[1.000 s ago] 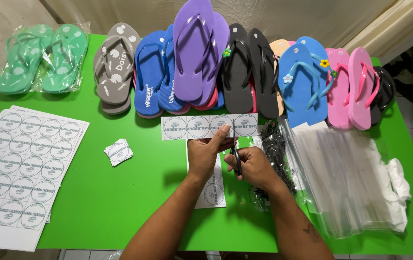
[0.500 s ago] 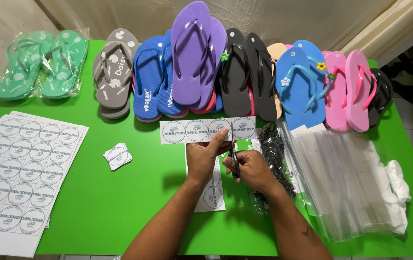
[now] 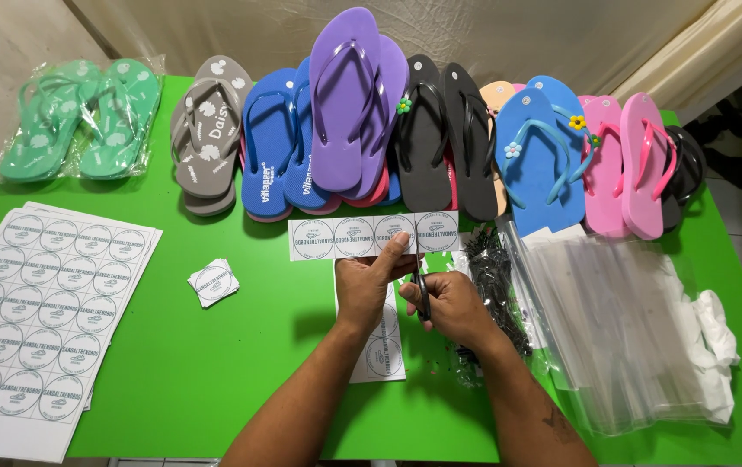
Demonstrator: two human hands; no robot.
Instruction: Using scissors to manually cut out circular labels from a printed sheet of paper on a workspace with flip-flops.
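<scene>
The left hand (image 3: pixel 362 290) pinched a strip of 4 round labels (image 3: pixel 374 235) between thumb and fingers, its grip closed on the strip's lower edge near the 3rd label; the strip lay flat across the green worktop (image 3: pixel 215 380), just in front of the row of flip-flops; the right hand (image 3: pixel 450 304) was closed around the handles of a pair of scissors (image 3: pixel 421 290), whose blades pointed up at the strip between the 3rd and 4th labels, though how far the blades stood apart could not be told; under both hands lay another strip of labels (image 3: pixel 381 355), running toward the person; to the left sat a small stack of cut labels (image 3: pixel 214 282), and farther left a large sheet of uncut labels (image 3: pixel 38 316); a heap of small black fasteners (image 3: pixel 494 285) lay just right of the right hand, beside a pile of clear plastic bags (image 3: pixel 617 329); green flip-flops in a bag (image 3: pixel 77 117) rested at the far left corner; purple flip-flops (image 3: pixel 355 99) stood out in the middle of the row.
</scene>
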